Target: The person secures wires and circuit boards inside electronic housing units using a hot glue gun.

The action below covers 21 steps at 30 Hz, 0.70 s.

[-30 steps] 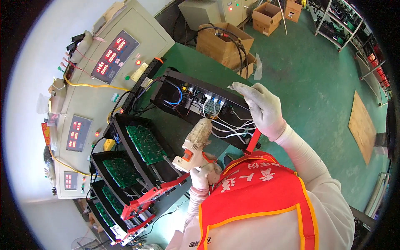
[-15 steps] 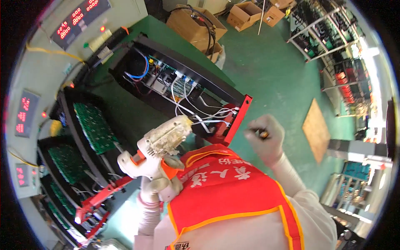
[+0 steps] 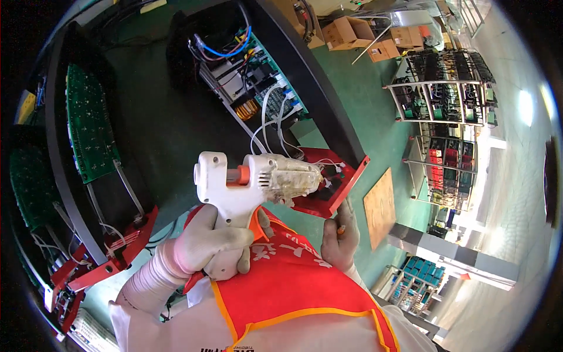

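Note:
My left hand (image 3: 205,243) is closed round the handle of a white hot glue gun (image 3: 258,190) with an orange trigger. Old glue crusts its front, and its nozzle points right, over the red end bracket (image 3: 335,206) of a long black housing (image 3: 305,73). Whether the tip touches anything is hard to tell. My right hand (image 3: 340,242) is at the bracket's near edge, fingers curled, with a small orange bit showing among them; what it is cannot be made out. White cables (image 3: 267,111) run from the housing's circuit board (image 3: 275,67) to the bracket.
To the left stand more black housings with green boards (image 3: 91,123) and red ends (image 3: 108,261). Cardboard boxes (image 3: 347,34), wheeled racks (image 3: 437,97) and a wooden board (image 3: 380,208) are on the floor beyond. A red apron (image 3: 281,287) covers my front.
The glue gun has moved right and its nozzle has swung over the red bracket. My right hand has come down and left to the bracket. The view has shifted closer to the housing.

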### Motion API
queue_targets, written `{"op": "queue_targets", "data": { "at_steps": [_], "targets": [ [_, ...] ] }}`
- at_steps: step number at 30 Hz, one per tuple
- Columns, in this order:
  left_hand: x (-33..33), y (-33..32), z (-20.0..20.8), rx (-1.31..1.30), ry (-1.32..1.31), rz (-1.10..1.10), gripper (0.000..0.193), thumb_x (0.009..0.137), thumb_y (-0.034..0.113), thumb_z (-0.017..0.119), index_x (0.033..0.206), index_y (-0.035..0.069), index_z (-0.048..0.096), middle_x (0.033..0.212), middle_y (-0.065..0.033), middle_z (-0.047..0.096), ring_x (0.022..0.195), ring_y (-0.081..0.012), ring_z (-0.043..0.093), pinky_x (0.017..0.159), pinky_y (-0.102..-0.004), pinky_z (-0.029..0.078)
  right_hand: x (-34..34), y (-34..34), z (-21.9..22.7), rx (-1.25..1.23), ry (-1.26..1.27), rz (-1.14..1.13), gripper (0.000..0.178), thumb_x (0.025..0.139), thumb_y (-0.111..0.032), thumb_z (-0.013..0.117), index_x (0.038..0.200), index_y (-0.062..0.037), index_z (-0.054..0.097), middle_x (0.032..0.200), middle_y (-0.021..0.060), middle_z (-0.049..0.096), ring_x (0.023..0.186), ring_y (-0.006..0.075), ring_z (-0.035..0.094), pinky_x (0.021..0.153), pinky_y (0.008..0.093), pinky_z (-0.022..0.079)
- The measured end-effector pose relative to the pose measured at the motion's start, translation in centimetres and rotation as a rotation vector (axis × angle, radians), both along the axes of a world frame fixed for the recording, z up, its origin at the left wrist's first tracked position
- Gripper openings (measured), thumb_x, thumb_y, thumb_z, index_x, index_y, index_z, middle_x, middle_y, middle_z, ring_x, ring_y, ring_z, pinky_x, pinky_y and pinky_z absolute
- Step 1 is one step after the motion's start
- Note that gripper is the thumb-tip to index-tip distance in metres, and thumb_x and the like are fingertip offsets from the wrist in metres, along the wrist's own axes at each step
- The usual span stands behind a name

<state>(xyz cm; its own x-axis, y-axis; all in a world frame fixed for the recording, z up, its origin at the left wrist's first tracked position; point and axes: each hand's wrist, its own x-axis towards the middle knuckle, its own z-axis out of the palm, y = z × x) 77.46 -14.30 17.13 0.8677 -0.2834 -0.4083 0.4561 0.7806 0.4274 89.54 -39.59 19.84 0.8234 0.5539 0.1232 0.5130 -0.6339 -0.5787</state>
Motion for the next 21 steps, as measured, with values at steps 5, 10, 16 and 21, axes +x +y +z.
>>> {"op": "queue_targets", "data": {
  "at_steps": [5,10,16,21],
  "targets": [
    [0.8,0.5,-0.4,-0.042,-0.041,-0.022,0.057,0.079,0.013,0.06,0.129,-0.004,0.04,0.1,-0.0202,0.061,0.057,-0.0221,0.063,0.052,-0.0315,0.054,-1.2,-0.8,-1.0,0.173,0.216,-0.091,0.062,0.08,0.01,0.041,0.141,-0.0002,0.038,0.141,0.0157,0.045,0.074,0.0113,0.056,0.058,0.0208,0.043],
    [1.7,0.7,-0.2,-0.094,-0.06,-0.062,0.039,0.083,0.016,0.063,0.113,-0.006,0.05,0.073,-0.0106,0.062,0.058,-0.019,0.063,0.053,-0.0304,0.052,-2.0,1.2,-0.7,0.386,0.565,-0.248,0.056,0.094,-0.01,0.044,0.146,-0.0011,0.026,0.125,0.0071,0.053,0.058,0.004,0.041,0.053,0.0194,0.036],
    [3.1,0.3,-0.2,-0.041,-0.062,-0.13,0.037,0.082,0.018,0.064,0.109,-0.004,0.051,0.074,-0.0094,0.06,0.054,-0.0173,0.061,0.051,-0.0295,0.051,-1.6,0.1,-1.7,0.402,0.575,-0.251,0.056,0.097,-0.026,0.048,0.144,-0.0036,0.028,0.103,0.0043,0.058,0.061,0.0053,0.046,0.052,0.0191,0.036],
    [4.0,0.1,0.6,0.007,-0.13,-0.136,0.038,0.082,0.018,0.062,0.109,-0.005,0.05,0.074,-0.0085,0.059,0.052,-0.0162,0.06,0.047,-0.0285,0.049,-2.0,1.2,-1.1,0.401,0.583,-0.262,0.051,0.096,-0.036,0.053,0.133,-0.0038,0.039,0.084,0.0041,0.059,0.057,0.0075,0.045,0.048,0.0209,0.031]
  ]
}}
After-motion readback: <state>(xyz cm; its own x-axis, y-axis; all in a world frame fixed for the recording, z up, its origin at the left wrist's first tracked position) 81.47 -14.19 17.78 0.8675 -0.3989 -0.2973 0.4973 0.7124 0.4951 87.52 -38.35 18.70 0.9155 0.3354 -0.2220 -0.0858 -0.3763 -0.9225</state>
